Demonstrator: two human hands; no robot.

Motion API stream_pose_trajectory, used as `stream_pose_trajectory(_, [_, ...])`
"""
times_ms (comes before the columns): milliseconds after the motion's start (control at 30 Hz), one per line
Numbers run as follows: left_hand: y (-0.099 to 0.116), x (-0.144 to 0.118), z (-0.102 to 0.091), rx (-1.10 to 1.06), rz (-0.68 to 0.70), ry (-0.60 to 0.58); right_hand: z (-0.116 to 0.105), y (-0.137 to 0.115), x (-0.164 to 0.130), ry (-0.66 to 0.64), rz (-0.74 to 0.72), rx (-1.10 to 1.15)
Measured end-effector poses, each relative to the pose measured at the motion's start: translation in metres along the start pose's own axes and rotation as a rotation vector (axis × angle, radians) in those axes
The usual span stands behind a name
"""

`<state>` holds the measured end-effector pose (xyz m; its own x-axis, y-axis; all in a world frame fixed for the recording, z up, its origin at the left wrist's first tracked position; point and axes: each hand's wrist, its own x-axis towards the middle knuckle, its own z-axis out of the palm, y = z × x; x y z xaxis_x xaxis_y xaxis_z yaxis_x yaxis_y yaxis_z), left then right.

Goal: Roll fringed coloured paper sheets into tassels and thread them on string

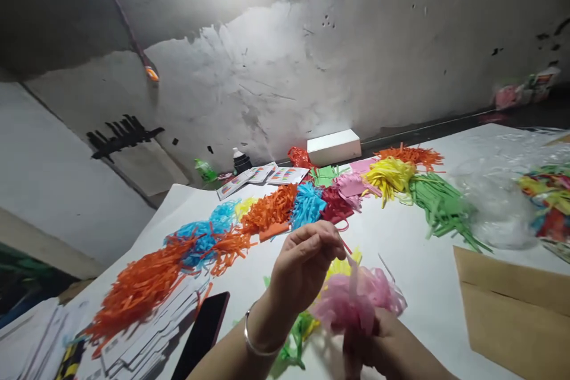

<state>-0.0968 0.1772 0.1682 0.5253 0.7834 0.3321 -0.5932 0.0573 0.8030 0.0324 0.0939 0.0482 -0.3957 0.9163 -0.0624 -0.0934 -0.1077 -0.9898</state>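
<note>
Pink paper strips [356, 303] bunch into a fluffy tuft right at the near edge, gripped from below by the right hand [378, 344], whose fingers are closed round the tuft's base. Just above it the left hand [305, 267], a bangle [258, 341] on its wrist, pinches a thin red strip [345, 244] between thumb and fingertips, the other fingers curled in. Yellow and green strips [298, 332] lie under both hands on the white worktop [414, 249]. A dark phone [202, 332] lies flat to the left, beside printed sheets [146, 332]. To the right sits brown card [512, 303]. Further back, a row of shredded heaps crosses the worktop: orange [138, 288], blue [205, 234], more orange [269, 211], blue [307, 205], maroon [333, 205], yellow [389, 175] and green [440, 205]. Clear plastic [499, 202] lies at the right. A white box [333, 146] stands against the wall [312, 59], with bottles [240, 160] to its left.
</note>
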Motion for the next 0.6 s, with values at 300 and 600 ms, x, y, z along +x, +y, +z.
stream_pose_trajectory(300, [-0.047,-0.050,-0.063,0.882,-0.120,0.182,-0.114,0.004,-0.042,0.744,0.055,-0.559])
stream_pose_trajectory(600, [-0.138,-0.107,-0.049,1.560,-0.031,-0.470,-0.084,0.041,-0.061,0.476,0.232,-1.079])
